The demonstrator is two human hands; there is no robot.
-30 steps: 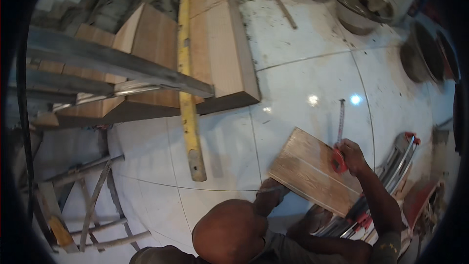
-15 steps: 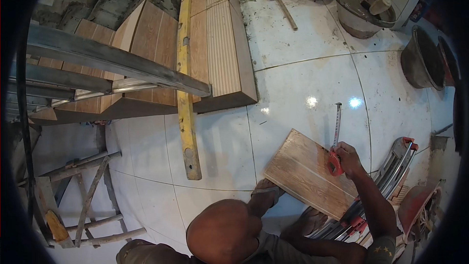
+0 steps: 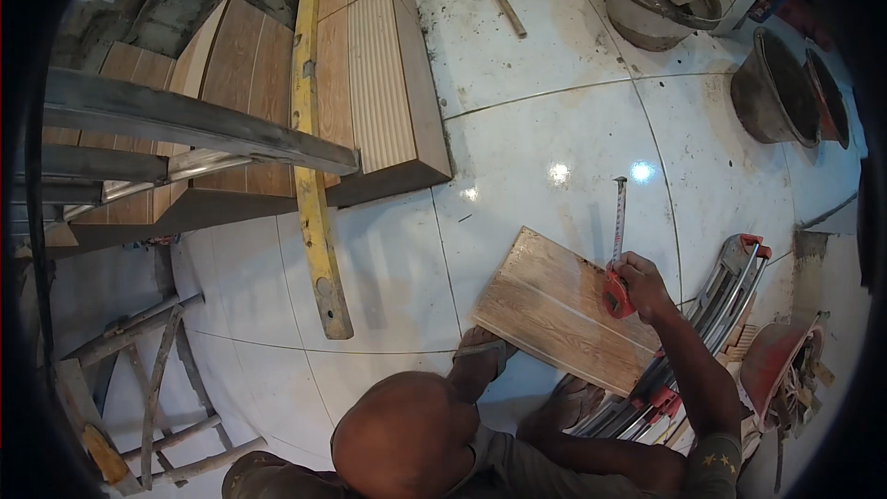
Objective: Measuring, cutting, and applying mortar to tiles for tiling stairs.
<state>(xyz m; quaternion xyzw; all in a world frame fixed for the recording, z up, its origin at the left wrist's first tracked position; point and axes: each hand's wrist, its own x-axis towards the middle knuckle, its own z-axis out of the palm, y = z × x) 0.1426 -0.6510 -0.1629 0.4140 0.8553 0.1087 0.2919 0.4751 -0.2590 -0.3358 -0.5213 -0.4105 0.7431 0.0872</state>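
Note:
My right hand [image 3: 642, 285] is closed around a red tape measure [image 3: 616, 294], low over the right side of a wood-patterned tile [image 3: 554, 310]. The tape's blade [image 3: 619, 222] sticks out past the tile's far edge, over the white floor. The tile lies flat in front of my feet [image 3: 485, 344], its grooved lines running lengthwise. Close to my right forearm is a tile cutter [image 3: 730, 291] with metal rails and red parts. Only the sleeve [image 3: 277, 479] of my left arm shows at the lower edge; my left hand is not in view.
Tiled steps [image 3: 370, 83] rise at the left, with a yellow spirit level [image 3: 319, 259] and a metal frame [image 3: 203, 125] across them. A mallet [image 3: 499, 0], a mortar bucket [image 3: 637, 23] and other buckets [image 3: 767, 97] stand beyond. Wooden trestles [image 3: 152, 388] are at lower left.
The whole view has shifted, so the steps, buckets and tile sit farther left in it. My right hand keeps the tape measure over the tile, its blade still out.

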